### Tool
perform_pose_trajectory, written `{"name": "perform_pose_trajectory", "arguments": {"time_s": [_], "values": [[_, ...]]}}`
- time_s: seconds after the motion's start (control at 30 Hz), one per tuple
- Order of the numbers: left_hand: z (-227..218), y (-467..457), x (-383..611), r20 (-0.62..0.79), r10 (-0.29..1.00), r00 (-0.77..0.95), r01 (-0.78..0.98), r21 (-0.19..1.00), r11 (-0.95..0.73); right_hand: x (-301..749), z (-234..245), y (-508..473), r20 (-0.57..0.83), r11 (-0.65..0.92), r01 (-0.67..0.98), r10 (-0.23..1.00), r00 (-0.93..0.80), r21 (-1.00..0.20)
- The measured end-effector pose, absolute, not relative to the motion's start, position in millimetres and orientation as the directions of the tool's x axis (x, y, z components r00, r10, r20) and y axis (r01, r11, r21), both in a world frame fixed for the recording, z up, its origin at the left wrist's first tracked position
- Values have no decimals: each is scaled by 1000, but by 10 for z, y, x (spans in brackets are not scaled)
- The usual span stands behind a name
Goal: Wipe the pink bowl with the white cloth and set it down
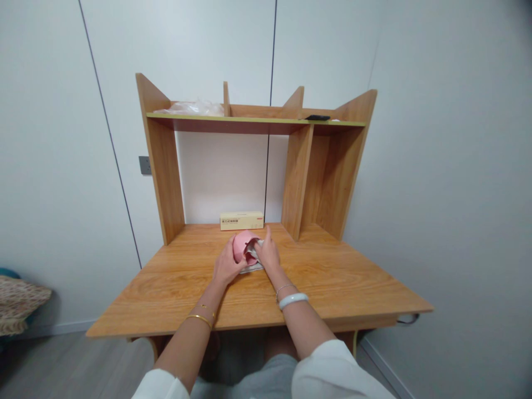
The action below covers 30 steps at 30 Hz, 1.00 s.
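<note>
A pink cup (241, 244) is tipped on its side over the middle of the wooden desk (341, 277). My left hand (226, 266) is wrapped round its left side. My right hand (268, 254) presses a grey-white cloth (251, 254) into the cup's mouth, fingers closed on the cloth. Part of the cloth lies on the desk beneath the cup.
A long yellow box (241, 220) lies at the back of the desk against the wall. The desk's hutch has a top shelf (249, 118) bearing a clear plastic bag (193, 108) on the left and a dark flat object (317, 117) on the right. A patterned cushion (19, 302) lies at far left.
</note>
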<state>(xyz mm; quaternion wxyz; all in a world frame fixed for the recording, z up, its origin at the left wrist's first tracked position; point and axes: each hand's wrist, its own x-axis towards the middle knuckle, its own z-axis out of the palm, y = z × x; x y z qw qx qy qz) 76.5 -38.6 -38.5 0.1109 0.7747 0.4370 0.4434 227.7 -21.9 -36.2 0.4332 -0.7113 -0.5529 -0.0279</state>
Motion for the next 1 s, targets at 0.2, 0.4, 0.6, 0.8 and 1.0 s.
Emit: {"name": "perform_pose_trajectory", "arguments": {"time_s": [0.2,0.4,0.6,0.8,1.0], "values": [[-391,-350,768,595,785,172,558,597,-576,2251,-359,-232,516,48,784,777,360,-619],[-351,-410,801,512,829,226,583,611,-536,2276,-420,-162,533,185,603,704,470,-776],[-333,-456,817,458,857,237,628,601,-495,2286,-488,-80,539,307,520,749,385,-797],[-311,-462,812,476,854,208,689,549,-473,2248,-471,-119,467,156,575,764,446,-803],[-303,-462,814,503,829,242,691,510,-511,2275,-399,-194,445,-17,697,758,476,-717]]}}
